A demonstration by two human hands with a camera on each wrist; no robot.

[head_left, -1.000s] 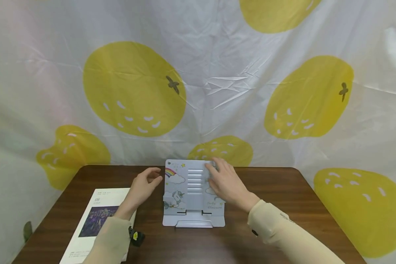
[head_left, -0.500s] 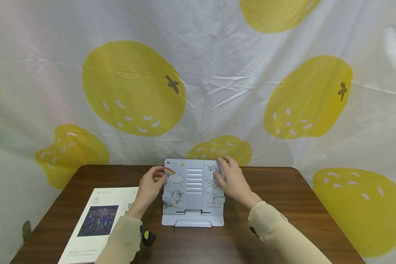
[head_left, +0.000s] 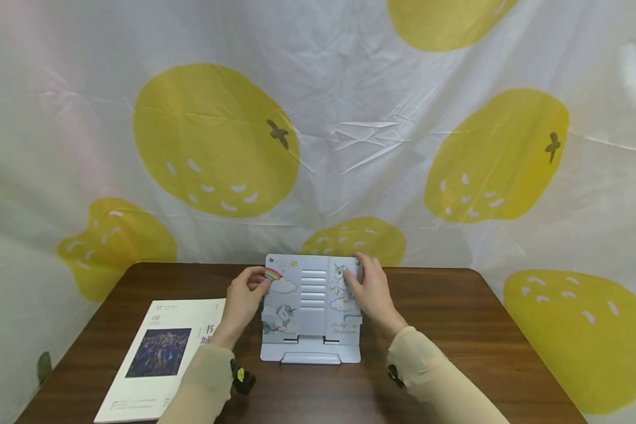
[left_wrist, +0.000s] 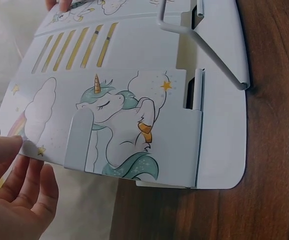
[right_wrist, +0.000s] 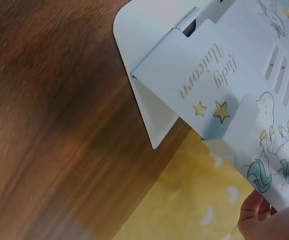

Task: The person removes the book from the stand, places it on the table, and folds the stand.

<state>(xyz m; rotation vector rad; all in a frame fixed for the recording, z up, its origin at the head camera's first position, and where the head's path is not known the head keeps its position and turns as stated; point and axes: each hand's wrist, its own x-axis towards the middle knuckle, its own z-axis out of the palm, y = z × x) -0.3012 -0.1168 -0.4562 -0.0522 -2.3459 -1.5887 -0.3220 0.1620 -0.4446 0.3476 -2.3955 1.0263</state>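
A white book stand (head_left: 312,321) with unicorn and rainbow drawings stands tilted up on the table, its slotted back panel facing me. My left hand (head_left: 245,297) pinches the panel's left edge near the rainbow; in the left wrist view the thumb lies on the front and the other fingers (left_wrist: 32,187) are behind. On the opposite edge, my right hand (head_left: 375,294) grips the panel, thumb on the unicorn drawing and fingers (right_wrist: 257,210) behind. A wire page holder (left_wrist: 204,42) spans the stand's bottom ledge.
A white book (head_left: 138,353) with a dark picture on its cover lies at the left, partly under my left forearm. The brown wooden table (head_left: 445,341) ends at a white curtain (head_left: 350,147) printed with yellow fruit.
My left hand has moved right from beside the stand and taken hold of its left edge. My right hand has shifted slightly right to the right edge. The stand has barely moved.
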